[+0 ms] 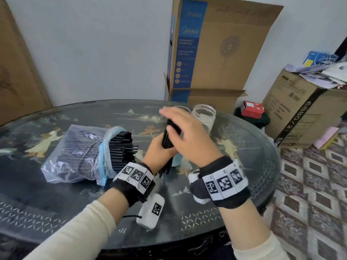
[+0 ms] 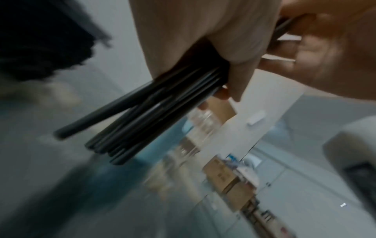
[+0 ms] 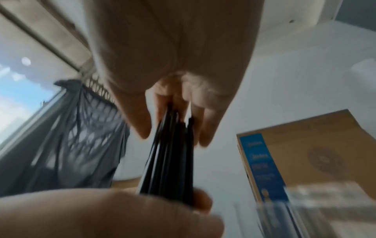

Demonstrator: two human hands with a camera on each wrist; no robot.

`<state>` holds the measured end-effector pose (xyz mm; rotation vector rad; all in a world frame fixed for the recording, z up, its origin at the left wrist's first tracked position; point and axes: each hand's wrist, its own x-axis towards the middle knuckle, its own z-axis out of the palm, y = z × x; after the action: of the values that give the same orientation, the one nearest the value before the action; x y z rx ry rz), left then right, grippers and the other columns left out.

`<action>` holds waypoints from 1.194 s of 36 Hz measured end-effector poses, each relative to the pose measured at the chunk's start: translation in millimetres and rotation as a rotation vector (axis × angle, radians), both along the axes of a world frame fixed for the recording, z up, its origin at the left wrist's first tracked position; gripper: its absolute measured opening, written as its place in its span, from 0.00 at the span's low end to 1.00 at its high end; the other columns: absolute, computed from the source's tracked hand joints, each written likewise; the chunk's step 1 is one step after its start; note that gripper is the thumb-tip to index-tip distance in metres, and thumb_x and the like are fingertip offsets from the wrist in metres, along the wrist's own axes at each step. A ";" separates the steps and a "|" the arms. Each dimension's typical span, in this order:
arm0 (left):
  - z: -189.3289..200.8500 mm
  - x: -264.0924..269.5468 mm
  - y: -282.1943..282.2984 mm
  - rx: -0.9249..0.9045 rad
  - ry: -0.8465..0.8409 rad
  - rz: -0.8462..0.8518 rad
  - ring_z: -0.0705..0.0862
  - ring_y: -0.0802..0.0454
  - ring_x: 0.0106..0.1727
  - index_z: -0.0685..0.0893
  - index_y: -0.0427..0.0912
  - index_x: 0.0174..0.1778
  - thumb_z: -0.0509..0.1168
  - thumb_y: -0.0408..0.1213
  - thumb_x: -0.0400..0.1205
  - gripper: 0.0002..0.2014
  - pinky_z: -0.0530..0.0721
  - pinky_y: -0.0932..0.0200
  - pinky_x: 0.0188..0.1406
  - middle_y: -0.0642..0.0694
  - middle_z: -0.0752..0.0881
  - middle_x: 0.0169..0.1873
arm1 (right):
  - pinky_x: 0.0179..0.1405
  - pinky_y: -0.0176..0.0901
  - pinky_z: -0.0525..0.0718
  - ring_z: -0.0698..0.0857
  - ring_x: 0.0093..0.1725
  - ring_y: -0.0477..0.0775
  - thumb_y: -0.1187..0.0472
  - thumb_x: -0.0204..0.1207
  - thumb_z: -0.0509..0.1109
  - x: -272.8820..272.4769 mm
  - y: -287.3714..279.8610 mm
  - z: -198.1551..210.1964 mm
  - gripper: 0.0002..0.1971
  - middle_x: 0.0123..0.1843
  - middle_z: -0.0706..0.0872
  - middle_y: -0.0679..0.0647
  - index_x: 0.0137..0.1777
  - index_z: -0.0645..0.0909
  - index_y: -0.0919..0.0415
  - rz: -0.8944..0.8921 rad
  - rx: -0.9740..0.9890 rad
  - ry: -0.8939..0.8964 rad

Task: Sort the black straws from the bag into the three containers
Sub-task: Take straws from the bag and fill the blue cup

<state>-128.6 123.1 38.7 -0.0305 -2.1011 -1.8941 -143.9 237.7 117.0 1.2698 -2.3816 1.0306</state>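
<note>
My left hand (image 1: 159, 149) grips a bundle of black straws (image 1: 167, 141) upright above the table; its lower ends fan out in the left wrist view (image 2: 142, 116). My right hand (image 1: 180, 132) sits over the bundle's top, the thumb on one side and nearly straight fingers on the other, as the right wrist view shows (image 3: 175, 133). A clear plastic bag (image 1: 75, 152) lies to the left with many black straws (image 1: 122, 147) poking from its mouth. A clear jar (image 1: 204, 117) stands behind my hands, a second jar's rim (image 1: 183, 107) peeks out beside it, and a light blue container (image 1: 176, 160) is under them.
The round dark glass-topped table (image 1: 56, 212) has its edge close to my body. A tall fan carton (image 1: 216, 53) leans on the wall behind it. A big cardboard box (image 1: 304, 109) and a small red box (image 1: 252, 108) stand on the floor at right.
</note>
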 end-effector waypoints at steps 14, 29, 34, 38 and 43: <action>-38.4 9.9 -10.8 -0.020 -0.117 0.055 0.83 0.74 0.45 0.78 0.45 0.53 0.67 0.31 0.76 0.11 0.80 0.74 0.45 0.52 0.83 0.44 | 0.80 0.36 0.55 0.62 0.80 0.48 0.54 0.82 0.68 -1.7 -26.2 -46.2 0.27 0.81 0.69 0.47 0.80 0.69 0.54 0.019 0.090 -0.106; -39.3 28.0 -25.5 -0.105 -0.319 -0.065 0.84 0.46 0.45 0.84 0.33 0.48 0.73 0.52 0.73 0.22 0.84 0.46 0.53 0.38 0.86 0.42 | 0.79 0.46 0.65 0.62 0.80 0.47 0.46 0.67 0.81 3.2 -11.8 -27.0 0.56 0.82 0.58 0.48 0.86 0.44 0.49 0.033 -0.125 -0.345; -8.3 34.2 -25.3 -0.187 -0.281 -0.352 0.83 0.58 0.41 0.86 0.40 0.45 0.71 0.38 0.79 0.05 0.85 0.58 0.45 0.42 0.86 0.37 | 0.53 0.19 0.73 0.73 0.61 0.30 0.45 0.57 0.86 -2.9 1.9 -26.1 0.51 0.69 0.68 0.46 0.78 0.63 0.46 0.064 0.025 -0.514; 10.4 30.4 -23.2 -0.329 -0.293 -0.540 0.85 0.64 0.45 0.87 0.52 0.42 0.72 0.31 0.78 0.09 0.84 0.65 0.49 0.56 0.88 0.37 | 0.45 0.15 0.75 0.82 0.49 0.26 0.49 0.63 0.84 0.8 -1.8 -35.8 0.24 0.53 0.87 0.37 0.60 0.85 0.46 0.096 0.122 -0.581; 14.6 17.1 -17.7 -0.184 -0.165 -0.412 0.86 0.51 0.48 0.80 0.31 0.56 0.77 0.23 0.71 0.19 0.87 0.45 0.54 0.35 0.88 0.46 | 0.44 0.34 0.85 0.87 0.39 0.41 0.62 0.71 0.77 -2.9 -2.2 -29.4 0.04 0.38 0.89 0.52 0.39 0.86 0.61 0.013 -0.058 -0.539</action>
<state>-111.5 105.4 53.3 -0.3896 -2.5337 -1.9666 -146.8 235.6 87.6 1.0900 -2.6896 1.6011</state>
